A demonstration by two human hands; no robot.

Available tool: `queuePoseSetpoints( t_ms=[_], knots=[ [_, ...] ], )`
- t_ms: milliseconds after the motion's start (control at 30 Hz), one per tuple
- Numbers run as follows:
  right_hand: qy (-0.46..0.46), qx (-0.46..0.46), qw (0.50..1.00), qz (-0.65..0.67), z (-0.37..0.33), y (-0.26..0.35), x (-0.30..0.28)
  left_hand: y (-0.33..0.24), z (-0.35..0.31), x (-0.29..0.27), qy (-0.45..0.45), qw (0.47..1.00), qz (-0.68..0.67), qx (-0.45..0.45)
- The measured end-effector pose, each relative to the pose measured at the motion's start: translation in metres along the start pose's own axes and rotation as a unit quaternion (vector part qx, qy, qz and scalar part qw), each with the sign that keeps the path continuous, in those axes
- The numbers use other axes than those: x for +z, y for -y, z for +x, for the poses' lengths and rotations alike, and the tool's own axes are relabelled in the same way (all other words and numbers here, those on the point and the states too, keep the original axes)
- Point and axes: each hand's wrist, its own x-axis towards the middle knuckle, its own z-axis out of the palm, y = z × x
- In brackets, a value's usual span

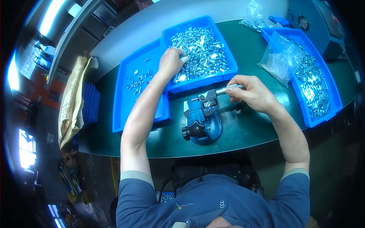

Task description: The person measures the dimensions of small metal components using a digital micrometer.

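Observation:
My right hand (251, 91) grips the silver thimble (228, 89) of a digital micrometer (209, 103), thumb and fingers closed round it. The micrometer is held in a blue stand (215, 131) with a black clamp knob (195, 130). My left hand (172, 62) is over the left side of a blue tray (201, 81) heaped with small shiny metal pins (201, 47). Its fingers are bent together at the pile, with something white at the fingertips; whether a pin is between them is hidden.
Left of the heaped tray, a second blue tray (121, 100) holds several scattered pins. A third blue tray (334, 100) at right holds more pins and a clear plastic bag (279, 57). Another bag of parts (254, 17) lies at the back. Brown paper (72, 98) stands at the left table edge.

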Motion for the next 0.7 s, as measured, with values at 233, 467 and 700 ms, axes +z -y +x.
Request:
queuePoseSetpoints(
  t_ms=[233, 467, 700],
  knots=[
    [0.006, -0.002, 1.000, -0.009, 0.000, -0.004, -0.002, -0.017, -0.035, -0.022, -0.024, 0.973, -0.225, -0.031],
    [0.002, -0.012, 1.000, -0.008, -0.001, -0.003, -0.002, -0.032, -0.112, -0.050, 0.026, 0.847, -0.520, -0.108],
    [0.001, -0.005, 1.000, 0.000, -0.001, -0.002, 0.003, -0.035, -0.142, -0.052, 0.054, 0.815, -0.574, -0.063]
  ],
)
